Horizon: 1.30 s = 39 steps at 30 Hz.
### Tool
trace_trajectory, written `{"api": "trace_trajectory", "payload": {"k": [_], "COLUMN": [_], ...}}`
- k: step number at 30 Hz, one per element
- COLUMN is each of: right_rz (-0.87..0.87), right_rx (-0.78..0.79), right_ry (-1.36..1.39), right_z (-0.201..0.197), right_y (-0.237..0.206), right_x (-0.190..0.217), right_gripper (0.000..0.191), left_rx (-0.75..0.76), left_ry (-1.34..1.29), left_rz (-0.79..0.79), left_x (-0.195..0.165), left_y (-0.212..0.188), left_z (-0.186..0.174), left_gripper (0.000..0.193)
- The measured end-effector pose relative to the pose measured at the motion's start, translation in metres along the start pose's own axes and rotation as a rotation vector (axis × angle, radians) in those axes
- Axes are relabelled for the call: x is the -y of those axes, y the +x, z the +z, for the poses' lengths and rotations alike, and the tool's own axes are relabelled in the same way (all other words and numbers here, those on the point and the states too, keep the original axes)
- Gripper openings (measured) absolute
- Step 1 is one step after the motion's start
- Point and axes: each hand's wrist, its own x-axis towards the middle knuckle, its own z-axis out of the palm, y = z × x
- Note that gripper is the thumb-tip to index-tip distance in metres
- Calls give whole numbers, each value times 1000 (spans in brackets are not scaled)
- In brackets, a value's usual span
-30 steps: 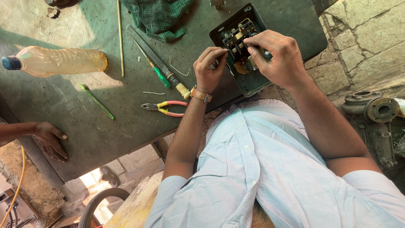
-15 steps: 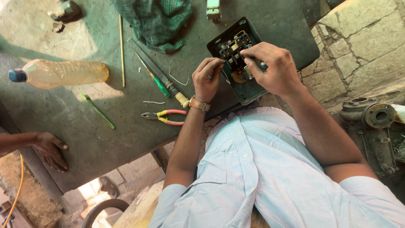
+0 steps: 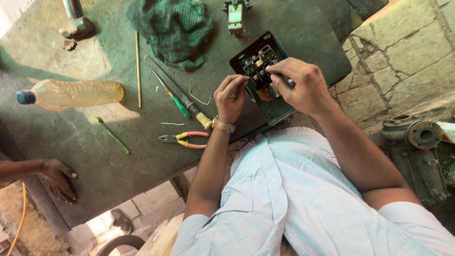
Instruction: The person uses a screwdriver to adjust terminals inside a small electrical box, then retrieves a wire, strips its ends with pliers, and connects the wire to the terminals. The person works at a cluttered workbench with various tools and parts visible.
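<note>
Head cam looking straight down at a dark green surface (image 3: 95, 156). Both hands are on an open black electrical switch box (image 3: 265, 83) that sits near the surface's edge, right in front of the person. Right hand (image 3: 301, 85) is curled over the middle of the box with its grip closed on a small dark part inside, can't really make out what it is. Left hand (image 3: 231, 97) rests at the box's left side, fingertips pinched together at the terminals; whether they hold anything I can't tell.

Just left of that hand lie red-handled pliers (image 3: 185, 139), a green-handled screwdriver (image 3: 170, 95) and a long file (image 3: 177, 92). Further out there's a plastic bottle (image 3: 76, 94), a green checked cloth (image 3: 173, 28) and a hammer (image 3: 76, 21). Someone else's hand (image 3: 59, 178) rests on the surface's near edge.
</note>
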Motion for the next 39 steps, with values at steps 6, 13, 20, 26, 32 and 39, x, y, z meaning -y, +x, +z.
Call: {"api": "trace_trajectory", "payload": {"k": [6, 13, 20, 26, 32, 39], "right_rz": [20, 103, 11, 40, 33, 9], "right_rx": [-15, 6, -12, 22, 35, 15], "right_ry": [12, 29, 3, 10, 12, 1], "right_z": [-4, -6, -3, -2, 0, -2], "right_y": [2, 6, 3, 2, 3, 1], "right_x": [5, 10, 4, 5, 3, -6], "right_gripper": [17, 17, 19, 18, 18, 16], "left_rx": [51, 31, -10, -5, 59, 198], "left_ry": [-76, -35, 6, -51, -362, -473], "left_rz": [-49, -24, -6, -64, -216, -403], "left_x": [-4, -6, -2, 5, 10, 16], "left_y": [6, 11, 2, 2, 8, 18], "left_z": [-7, -6, 0, -1, -2, -12], "left_gripper": [17, 14, 16, 15, 11, 10]}}
